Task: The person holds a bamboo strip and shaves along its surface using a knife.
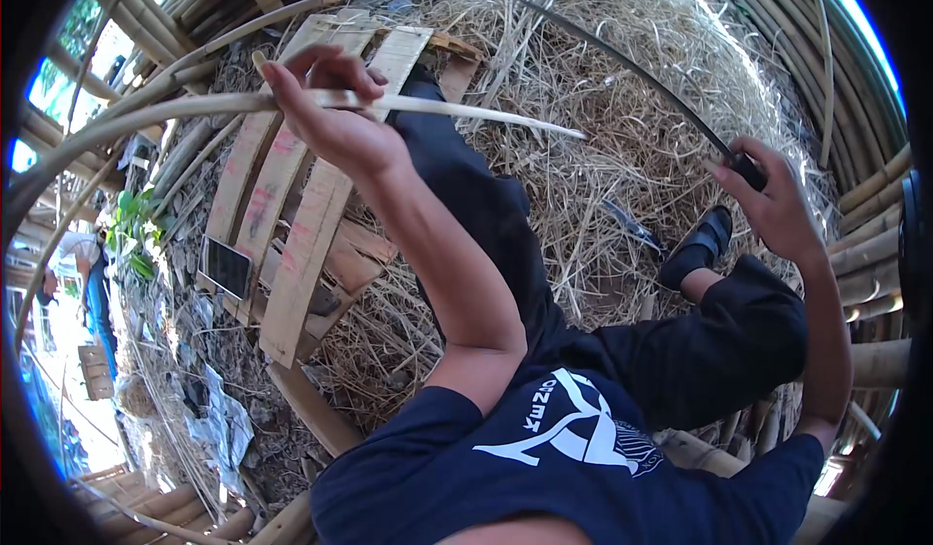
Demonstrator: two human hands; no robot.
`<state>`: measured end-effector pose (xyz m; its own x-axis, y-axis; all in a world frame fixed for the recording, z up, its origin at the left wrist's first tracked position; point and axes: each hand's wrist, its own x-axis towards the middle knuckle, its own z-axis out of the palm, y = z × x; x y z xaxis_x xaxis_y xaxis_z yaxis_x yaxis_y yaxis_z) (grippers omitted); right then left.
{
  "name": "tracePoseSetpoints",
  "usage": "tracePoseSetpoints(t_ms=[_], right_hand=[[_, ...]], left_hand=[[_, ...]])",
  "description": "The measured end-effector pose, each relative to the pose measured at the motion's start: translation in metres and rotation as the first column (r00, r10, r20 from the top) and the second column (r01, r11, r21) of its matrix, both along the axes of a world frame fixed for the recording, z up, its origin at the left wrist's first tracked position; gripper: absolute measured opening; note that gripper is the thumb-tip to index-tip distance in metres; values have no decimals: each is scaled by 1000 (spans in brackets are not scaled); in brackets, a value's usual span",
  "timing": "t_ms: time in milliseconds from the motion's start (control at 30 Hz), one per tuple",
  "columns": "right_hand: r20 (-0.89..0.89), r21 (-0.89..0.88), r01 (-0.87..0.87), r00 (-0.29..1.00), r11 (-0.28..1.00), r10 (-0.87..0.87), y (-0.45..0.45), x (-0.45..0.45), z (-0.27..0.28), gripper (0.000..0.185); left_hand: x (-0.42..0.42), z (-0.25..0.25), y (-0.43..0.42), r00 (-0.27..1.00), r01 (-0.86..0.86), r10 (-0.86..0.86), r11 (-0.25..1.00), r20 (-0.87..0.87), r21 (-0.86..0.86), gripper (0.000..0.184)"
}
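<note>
My left hand [350, 132], at the upper left, is closed around a long, pale bamboo strip [486, 115]. The strip curves away past the left edge of the view, and its thin, whitish end points right over my leg. At the right, my right hand [777, 205] grips the dark handle of a long machete [641, 64]. Its narrow, slightly curved blade reaches up and left over the straw, apart from the strip. On the ground near my sandalled foot [702, 244] lies a second blade-like tool [632, 224], partly covered by shavings.
Straw-like shavings [603, 171] cover the ground. Wooden slats [311, 239] stand at my left, with a phone [226, 268] on them. Bamboo poles [855, 69] line the sides. Another person [92, 283] is at the far left, near a green plant [134, 229].
</note>
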<state>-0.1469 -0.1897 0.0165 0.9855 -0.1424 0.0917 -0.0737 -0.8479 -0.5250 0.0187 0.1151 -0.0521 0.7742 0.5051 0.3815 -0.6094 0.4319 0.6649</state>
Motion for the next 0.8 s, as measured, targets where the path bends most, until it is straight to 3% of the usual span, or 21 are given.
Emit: tracePoseSetpoints(t_ms=[67, 133, 167, 200, 267, 300, 333, 367, 400, 467, 500, 600, 633, 733, 800], right_hand=[[-29, 11, 32, 999, 999, -32, 4, 0, 0, 37], [1, -31, -42, 999, 999, 42, 9, 0, 1, 37], [-143, 0, -15, 990, 1000, 15, 20, -4, 19, 40], [59, -99, -42, 997, 994, 47, 11, -15, 5, 40], [-139, -41, -30, 990, 999, 24, 8, -17, 18, 42], [-145, -23, -11, 989, 1000, 7, 0, -18, 11, 42], [-26, 40, -58, 998, 997, 59, -8, -19, 1, 43], [96, 94, -106, 991, 990, 97, -16, -23, -5, 44], [88, 101, -84, 993, 991, 75, -19, -25, -2, 44], [-55, 168, -32, 998, 985, 42, -18, -19, 8, 45], [73, 107, -57, 996, 993, 50, -26, -15, 0, 44], [-18, 188, -64, 997, 980, 69, -50, -2, -7, 45], [88, 129, -124, 990, 984, 113, -59, 5, -18, 45], [-23, 264, -50, 998, 963, 58, -68, 16, -30, 46], [-45, 259, -48, 997, 965, 61, -79, 21, -40, 47]], left_hand=[[-3, 3, 11, 990, 6, 44, 940, -138, 340, 65], [-6, 14, 17, 984, -165, 178, 924, -7, 346, 68], [-12, 22, 34, 993, -106, 93, 972, 70, 209, 66], [-17, 32, 53, 989, -22, 10, 997, 150, 78, 65], [-13, 46, 74, 888, -459, 438, 852, 137, 250, 64], [-9, 49, 85, 864, -499, 493, 814, 101, 297, 64], [-7, 52, 91, 836, -532, 545, 773, 68, 346, 64], [-10, 51, 94, 867, -474, 497, 809, 26, 347, 69], [-12, 48, 98, 895, -410, 445, 835, -12, 368, 71], [-21, 56, 87, 863, -453, 502, 820, -59, 350, 70], [-27, 63, 75, 844, -492, 537, 771, 4, 405, 72], [-28, 73, 80, 893, -442, 430, 791, 130, 423, 73], [-32, 80, 75, 877, -474, 455, 769, 153, 428, 73], [-22, 102, 97, 880, -411, 288, 859, 376, 304, 79], [-31, 112, 85, 853, -420, 276, 866, 442, 270, 79]])
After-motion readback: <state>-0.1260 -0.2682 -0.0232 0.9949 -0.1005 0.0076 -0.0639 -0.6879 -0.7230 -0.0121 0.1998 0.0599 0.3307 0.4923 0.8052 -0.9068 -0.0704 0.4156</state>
